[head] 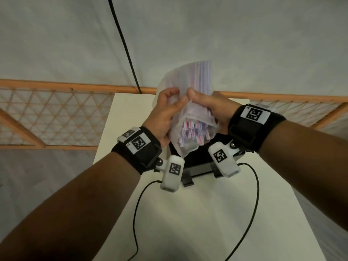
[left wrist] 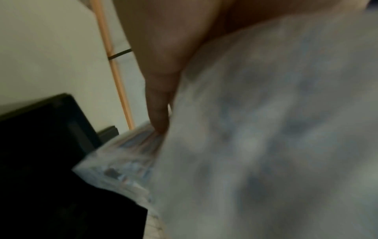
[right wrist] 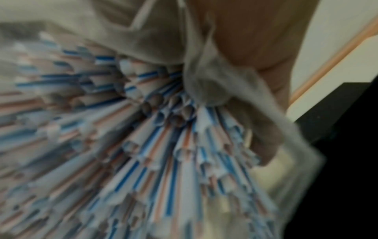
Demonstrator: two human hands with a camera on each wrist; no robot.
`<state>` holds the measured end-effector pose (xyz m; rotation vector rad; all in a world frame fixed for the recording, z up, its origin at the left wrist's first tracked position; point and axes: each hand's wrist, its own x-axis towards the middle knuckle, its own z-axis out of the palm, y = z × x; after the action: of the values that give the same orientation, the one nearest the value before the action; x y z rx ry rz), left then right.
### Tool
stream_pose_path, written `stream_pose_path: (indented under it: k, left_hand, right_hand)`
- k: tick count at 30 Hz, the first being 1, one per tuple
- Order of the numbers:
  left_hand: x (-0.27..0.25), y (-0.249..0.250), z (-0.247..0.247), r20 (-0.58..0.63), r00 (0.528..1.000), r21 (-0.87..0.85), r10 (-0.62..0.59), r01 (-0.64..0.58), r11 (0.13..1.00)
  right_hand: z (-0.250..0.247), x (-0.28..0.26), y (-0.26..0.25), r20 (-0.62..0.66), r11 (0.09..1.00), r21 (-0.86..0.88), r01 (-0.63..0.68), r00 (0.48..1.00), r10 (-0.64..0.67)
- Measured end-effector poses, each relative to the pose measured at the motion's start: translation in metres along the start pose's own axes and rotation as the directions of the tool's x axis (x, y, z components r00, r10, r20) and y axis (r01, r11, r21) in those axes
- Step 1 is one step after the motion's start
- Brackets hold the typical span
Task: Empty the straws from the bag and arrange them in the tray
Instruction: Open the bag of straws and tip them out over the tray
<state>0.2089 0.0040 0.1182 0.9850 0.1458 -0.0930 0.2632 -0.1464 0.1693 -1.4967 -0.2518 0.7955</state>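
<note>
A clear plastic bag (head: 175, 80) full of red, white and blue striped straws (head: 192, 129) is held up above the black tray (head: 199, 166), its open mouth tilted down toward me. My left hand (head: 165, 110) grips the bag's left side. My right hand (head: 209, 106) grips the right side. In the right wrist view the straw ends (right wrist: 163, 145) fan out of the bag mouth, with plastic (right wrist: 204, 77) bunched against my palm. The left wrist view is blurred: my fingers (left wrist: 159, 113) press the bag (left wrist: 266, 129) beside the tray (left wrist: 40, 145).
The tray stands on a white table (head: 207, 213). Thin black cables (head: 135, 213) trail from the wrist cameras across the table. An orange wooden lattice rail (head: 56, 117) runs behind the table, and a black cable (head: 124, 44) hangs down the pale wall.
</note>
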Motion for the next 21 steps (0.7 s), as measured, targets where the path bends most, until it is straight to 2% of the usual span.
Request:
stream_pose_path:
  k: [2, 6, 9, 13, 17, 21]
  left_hand:
    - [-0.001, 0.0, -0.006, -0.079, 0.996, 0.115, 0.048, -0.039, 0.993]
    - [0.004, -0.016, -0.024, -0.103, 0.994, 0.27, 0.042, -0.013, 0.963]
    - [0.007, -0.03, -0.029, 0.016, 1.0, 0.283, 0.016, -0.02, 0.959]
    - [0.008, -0.036, -0.031, 0.2, 0.98, 0.345, -0.019, -0.053, 0.937]
    - [0.018, -0.039, -0.035, 0.241, 0.97, 0.54, -0.034, -0.105, 0.835]
    - [0.018, -0.046, -0.044, 0.206, 0.977, 0.65, -0.045, -0.102, 0.753]
  right_hand:
    - [-0.008, -0.001, 0.003, 0.016, 0.992, -0.053, 0.116, 0.993, -0.115]
    - [-0.022, -0.005, 0.013, 0.043, 0.951, -0.25, 0.181, 0.983, -0.176]
    - [-0.028, -0.004, 0.025, 0.018, 0.924, -0.34, 0.175, 0.983, -0.18]
    - [-0.031, -0.005, 0.033, 0.016, 0.895, -0.398, 0.202, 0.977, -0.213]
    - [-0.039, -0.003, 0.034, 0.039, 0.853, -0.48, 0.207, 0.976, -0.214]
    - [-0.047, -0.005, 0.042, 0.072, 0.873, -0.432, 0.228, 0.973, -0.218]
